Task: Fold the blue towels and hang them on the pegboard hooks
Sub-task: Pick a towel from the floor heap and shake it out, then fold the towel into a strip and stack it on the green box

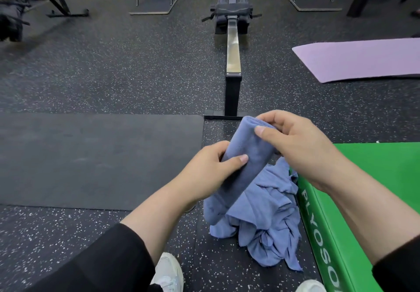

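towel: long folded blue terry towel [238,166], soft, light, floppy; grip both ends
L hand [213,166]: wrapped round mid-strip
R hand [293,141]: pinching top end
pile: crumpled blue towels [266,223] on floor

Even, bright overhead light; I see soft shadows only. Glare on the rower's metal rail [233,48]. Top-left corner motion-blurred; wide-angle bending at edges.
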`<state>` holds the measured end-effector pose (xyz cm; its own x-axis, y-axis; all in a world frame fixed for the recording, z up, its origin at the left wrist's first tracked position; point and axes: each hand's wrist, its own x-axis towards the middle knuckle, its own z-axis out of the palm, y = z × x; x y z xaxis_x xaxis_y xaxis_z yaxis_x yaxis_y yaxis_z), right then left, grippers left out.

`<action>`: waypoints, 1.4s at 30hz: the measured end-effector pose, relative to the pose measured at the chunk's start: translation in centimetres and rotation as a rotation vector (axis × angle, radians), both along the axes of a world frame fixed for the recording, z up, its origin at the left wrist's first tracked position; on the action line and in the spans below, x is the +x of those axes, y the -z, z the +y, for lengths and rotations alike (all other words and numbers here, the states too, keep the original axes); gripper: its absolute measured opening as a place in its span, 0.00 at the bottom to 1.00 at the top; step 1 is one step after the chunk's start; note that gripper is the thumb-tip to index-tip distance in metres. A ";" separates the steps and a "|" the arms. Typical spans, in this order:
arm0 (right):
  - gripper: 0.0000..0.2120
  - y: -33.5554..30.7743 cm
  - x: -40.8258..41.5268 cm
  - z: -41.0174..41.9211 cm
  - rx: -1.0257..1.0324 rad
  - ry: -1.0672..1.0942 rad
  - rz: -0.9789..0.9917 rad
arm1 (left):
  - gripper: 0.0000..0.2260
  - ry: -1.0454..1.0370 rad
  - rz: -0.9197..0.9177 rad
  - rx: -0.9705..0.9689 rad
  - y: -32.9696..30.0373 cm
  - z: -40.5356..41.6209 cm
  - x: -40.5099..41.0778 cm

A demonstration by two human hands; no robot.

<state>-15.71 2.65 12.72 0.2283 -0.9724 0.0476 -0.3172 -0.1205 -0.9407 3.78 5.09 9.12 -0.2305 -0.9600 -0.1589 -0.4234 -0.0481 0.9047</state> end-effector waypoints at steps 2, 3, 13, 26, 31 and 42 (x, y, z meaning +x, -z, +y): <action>0.12 -0.8 -0.2 0.4 -0.015 -0.030 0.102 | 0.13 0.007 0.033 -0.033 -0.3 0.2 -0.1; 0.12 -1.2 -0.2 0.6 -0.039 -0.034 0.173 | 0.12 0.016 0.060 -0.030 -0.3 0.3 -0.1; 0.05 -1.1 -2.6 0.3 -0.063 0.113 0.114 | 0.18 0.057 0.024 0.063 -0.1 1.3 0.2; 0.07 0.6 -5.2 0.1 0.106 0.335 -0.147 | 0.12 0.124 -0.082 0.180 0.9 2.4 1.6; 0.07 0.8 -6.1 0.1 0.146 0.352 -0.131 | 0.14 0.104 -0.177 0.194 2.0 2.2 2.5; 0.07 2.8 -13.9 1.1 0.255 0.550 -0.075 | 0.08 0.013 -0.103 0.217 1.9 1.2 0.1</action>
<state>-29.64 3.80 9.87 -0.3051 -0.9298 -0.2057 -0.2008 0.2740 -0.9405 3.85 6.32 7.18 -0.2143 -0.8978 -0.3846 -0.5149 -0.2308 0.8256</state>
